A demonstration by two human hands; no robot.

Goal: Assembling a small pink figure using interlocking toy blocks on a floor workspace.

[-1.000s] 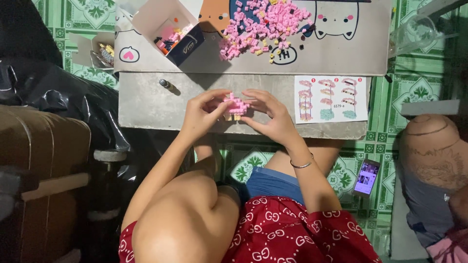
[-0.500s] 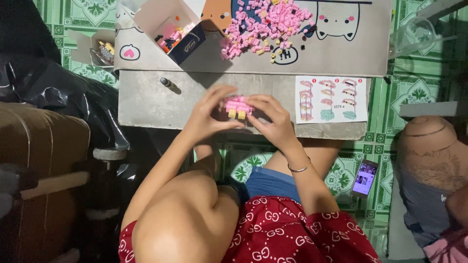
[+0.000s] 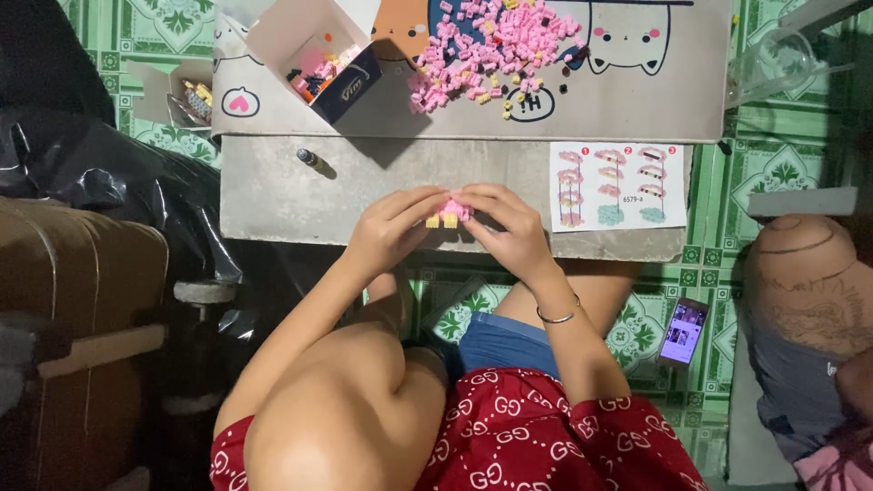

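Both my hands meet over the near edge of a grey slab. Between the fingertips sits a small pink and yellow brick model. My left hand pinches it from the left, my right hand from the right, with a thin bangle on that wrist. A heap of loose pink bricks lies farther back on a cartoon-printed mat. An instruction sheet with pictured steps lies flat to the right of my hands.
An open cardboard box with several coloured bricks stands at the back left. A small dark cylinder lies on the slab. A phone rests on the green tiled floor. A clay pot stands right, a brown case left.
My hands have closed tighter around the brick model and shifted slightly; the fingers have regripped it. Nothing else has moved.
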